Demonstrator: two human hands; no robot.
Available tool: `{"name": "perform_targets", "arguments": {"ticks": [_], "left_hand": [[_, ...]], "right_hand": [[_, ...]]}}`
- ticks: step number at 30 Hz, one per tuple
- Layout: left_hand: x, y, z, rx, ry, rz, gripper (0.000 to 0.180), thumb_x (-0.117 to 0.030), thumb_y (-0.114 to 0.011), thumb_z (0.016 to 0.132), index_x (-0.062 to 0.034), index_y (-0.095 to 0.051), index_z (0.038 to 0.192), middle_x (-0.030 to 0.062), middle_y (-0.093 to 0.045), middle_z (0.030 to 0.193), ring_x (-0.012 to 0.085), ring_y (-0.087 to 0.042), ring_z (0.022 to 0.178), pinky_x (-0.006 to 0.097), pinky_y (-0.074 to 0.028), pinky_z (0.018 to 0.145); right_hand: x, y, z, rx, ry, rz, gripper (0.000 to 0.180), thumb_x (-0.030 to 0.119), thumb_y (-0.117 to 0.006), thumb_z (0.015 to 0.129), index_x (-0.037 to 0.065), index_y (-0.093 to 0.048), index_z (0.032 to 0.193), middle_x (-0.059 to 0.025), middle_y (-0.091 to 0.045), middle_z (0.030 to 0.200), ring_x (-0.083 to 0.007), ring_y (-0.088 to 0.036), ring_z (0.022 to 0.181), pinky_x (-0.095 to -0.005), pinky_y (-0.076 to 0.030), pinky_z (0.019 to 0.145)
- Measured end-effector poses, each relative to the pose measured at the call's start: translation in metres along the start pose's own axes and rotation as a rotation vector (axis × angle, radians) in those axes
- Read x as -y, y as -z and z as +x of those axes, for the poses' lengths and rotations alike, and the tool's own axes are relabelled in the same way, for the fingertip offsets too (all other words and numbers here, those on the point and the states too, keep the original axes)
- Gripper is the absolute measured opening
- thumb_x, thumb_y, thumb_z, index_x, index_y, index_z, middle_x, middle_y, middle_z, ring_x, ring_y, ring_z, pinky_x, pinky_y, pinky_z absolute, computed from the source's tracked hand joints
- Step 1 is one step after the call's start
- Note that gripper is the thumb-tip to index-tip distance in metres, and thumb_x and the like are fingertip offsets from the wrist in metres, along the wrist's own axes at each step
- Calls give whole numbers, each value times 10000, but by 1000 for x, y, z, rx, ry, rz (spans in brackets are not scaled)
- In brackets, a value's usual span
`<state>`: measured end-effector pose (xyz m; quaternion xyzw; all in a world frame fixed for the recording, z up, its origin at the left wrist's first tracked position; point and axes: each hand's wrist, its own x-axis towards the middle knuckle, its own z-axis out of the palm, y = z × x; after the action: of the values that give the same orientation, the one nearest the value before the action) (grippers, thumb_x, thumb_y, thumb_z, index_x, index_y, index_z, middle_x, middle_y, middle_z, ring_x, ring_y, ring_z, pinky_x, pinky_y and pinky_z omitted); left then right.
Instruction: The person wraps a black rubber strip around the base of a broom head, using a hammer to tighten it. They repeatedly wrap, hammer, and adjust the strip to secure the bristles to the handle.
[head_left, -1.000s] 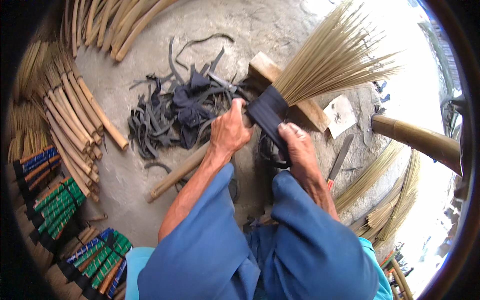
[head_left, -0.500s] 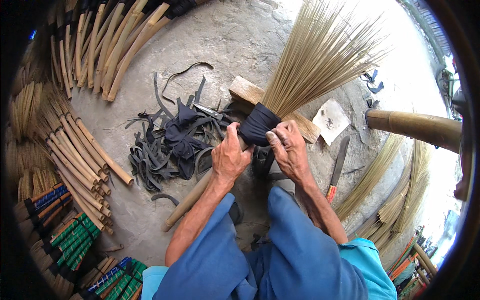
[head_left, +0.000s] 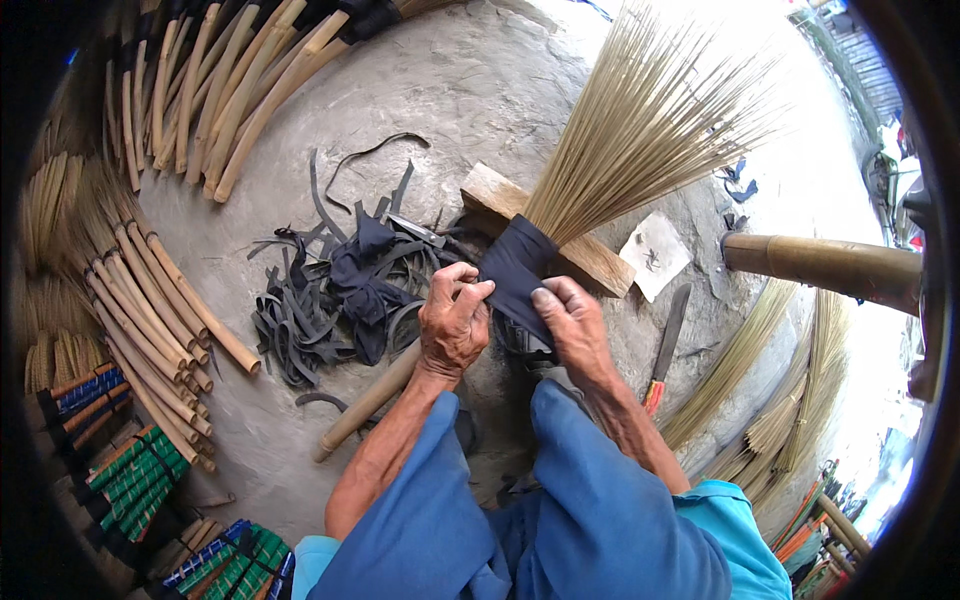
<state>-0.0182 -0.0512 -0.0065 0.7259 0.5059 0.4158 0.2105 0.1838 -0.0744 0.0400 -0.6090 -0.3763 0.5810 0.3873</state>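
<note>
Broom [head_left: 630, 150] between the knees and the wooden block [head_left: 597, 266], in front of the person. Long axis runs diagonally: bare handle [head_left: 372, 402] end points back toward the person and left; bristles fan away, forward and right, spreading widest at the tips. Neck crosses before the block; contact there, cannot tell.

Dark cloth [head_left: 518, 262] lies around the neck, a flap drawn toward the right knee. Right hand [head_left: 574, 325] pinches that flap, thumb on top. Left hand [head_left: 455, 318] is at the neck's near-left side, fingers curled, thumb near the cloth edge; cannot tell whether it is clamped on cloth or handle.

Left of the neck: heap of dark strips [head_left: 345, 295], scissors [head_left: 416, 231] on top. Right: knife [head_left: 671, 335], blade pointing away.
</note>
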Motion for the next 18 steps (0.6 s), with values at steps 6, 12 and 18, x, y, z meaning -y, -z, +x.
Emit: {"name": "perform_targets", "arguments": {"ticks": [6, 12, 18], "left_hand": [[3, 9, 4, 40, -7, 2, 184, 31, -729, 828, -21, -693, 1001, 179, -664, 1233, 354, -725, 955, 442, -608, 803], [-2, 12, 15, 78, 181, 111, 535, -138, -834, 780, -36, -580, 1240, 197, -709, 1113, 480, -720, 1017, 547, -596, 875], [7, 23, 36, 452, 538, -199, 511, -197, -836, 810, 5, -609, 1220, 247, -761, 1057, 499, -744, 992, 560, -596, 870]], "right_hand": [[-7, 11, 12, -99, 54, -176, 275, 270, -680, 1134, -1, -702, 1090, 32, -632, 882, -76, -547, 829, -295, -485, 747], [-32, -6, 37, -114, 144, -314, 377, 311, -679, 1133, -10, -613, 947, -42, -516, 773, -119, -458, 761, -353, -456, 689], [-7, -12, 33, -74, 151, -439, 468, 346, -707, 1111, -7, -534, 858, -145, -419, 703, -181, -409, 685, -415, -431, 625]]}}
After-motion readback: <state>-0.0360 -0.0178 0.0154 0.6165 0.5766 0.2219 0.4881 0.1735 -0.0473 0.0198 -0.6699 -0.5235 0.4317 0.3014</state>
